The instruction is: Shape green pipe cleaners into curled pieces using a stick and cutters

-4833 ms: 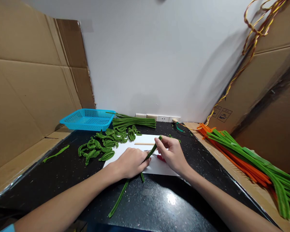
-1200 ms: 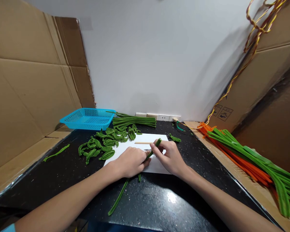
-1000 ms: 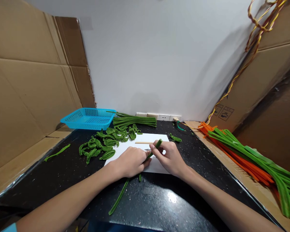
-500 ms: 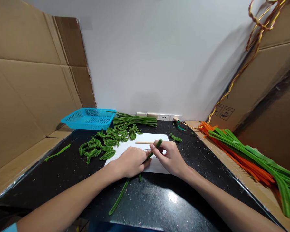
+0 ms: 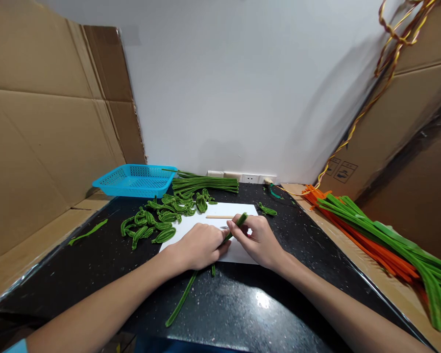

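Observation:
My left hand [image 5: 200,245] is closed over a folded green pipe cleaner [image 5: 182,300], pressing it at the near edge of a white paper sheet [image 5: 238,252]. The cleaner's long tail trails toward me over the black table [image 5: 95,264]. My right hand [image 5: 259,239] pinches the cleaner's upper folded end, which pokes out above the fingers. A thin wooden stick [image 5: 218,216] lies on the paper just beyond both hands.
A pile of bent green pipe-cleaner pieces [image 5: 158,218] lies left of the paper, with a straight green bundle [image 5: 204,184] and a blue basket [image 5: 135,180] behind. Long green and orange stems [image 5: 382,245] lie at right. Cardboard walls stand on both sides.
Both hands keep their hold on the green pipe cleaner. The right hand has shifted slightly left along it since the earliest frame, hiding the red item; almost nothing has moved over the last second.

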A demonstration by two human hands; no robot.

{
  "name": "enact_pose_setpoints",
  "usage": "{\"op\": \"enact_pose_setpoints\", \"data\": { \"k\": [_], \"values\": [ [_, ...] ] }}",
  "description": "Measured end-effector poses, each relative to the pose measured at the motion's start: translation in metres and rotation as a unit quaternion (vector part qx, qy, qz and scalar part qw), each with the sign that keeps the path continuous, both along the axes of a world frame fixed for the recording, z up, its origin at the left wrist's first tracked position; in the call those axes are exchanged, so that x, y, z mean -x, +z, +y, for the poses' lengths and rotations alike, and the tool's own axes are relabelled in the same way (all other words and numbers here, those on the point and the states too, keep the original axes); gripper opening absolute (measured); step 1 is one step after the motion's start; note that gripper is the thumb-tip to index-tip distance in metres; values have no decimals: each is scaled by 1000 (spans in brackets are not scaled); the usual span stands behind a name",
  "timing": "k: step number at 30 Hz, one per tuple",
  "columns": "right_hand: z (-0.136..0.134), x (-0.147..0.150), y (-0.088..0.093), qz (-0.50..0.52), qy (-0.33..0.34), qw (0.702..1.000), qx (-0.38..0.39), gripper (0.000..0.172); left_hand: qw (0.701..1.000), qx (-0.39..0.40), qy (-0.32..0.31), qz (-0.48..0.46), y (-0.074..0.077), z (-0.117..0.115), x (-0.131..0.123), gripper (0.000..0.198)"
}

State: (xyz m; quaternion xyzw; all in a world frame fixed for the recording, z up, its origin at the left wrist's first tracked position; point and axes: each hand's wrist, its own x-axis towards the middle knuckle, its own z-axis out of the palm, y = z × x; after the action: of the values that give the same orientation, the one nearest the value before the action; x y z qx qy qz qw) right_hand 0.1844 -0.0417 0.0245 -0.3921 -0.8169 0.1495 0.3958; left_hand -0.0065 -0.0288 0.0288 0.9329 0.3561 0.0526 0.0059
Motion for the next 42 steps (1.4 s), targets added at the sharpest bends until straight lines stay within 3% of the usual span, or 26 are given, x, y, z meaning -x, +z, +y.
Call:
{"op": "enact_pose_setpoints", "data": {
  "k": [30,42],
  "values": [
    [0,0,-1,-16,2,1000,-16,40,1000,11,-4,-15,-3,2,1,33],
    [-2,2,1,-17,35,999,6,40,1000,8,-1,-8,-4,1,2,30]
  ]
}}
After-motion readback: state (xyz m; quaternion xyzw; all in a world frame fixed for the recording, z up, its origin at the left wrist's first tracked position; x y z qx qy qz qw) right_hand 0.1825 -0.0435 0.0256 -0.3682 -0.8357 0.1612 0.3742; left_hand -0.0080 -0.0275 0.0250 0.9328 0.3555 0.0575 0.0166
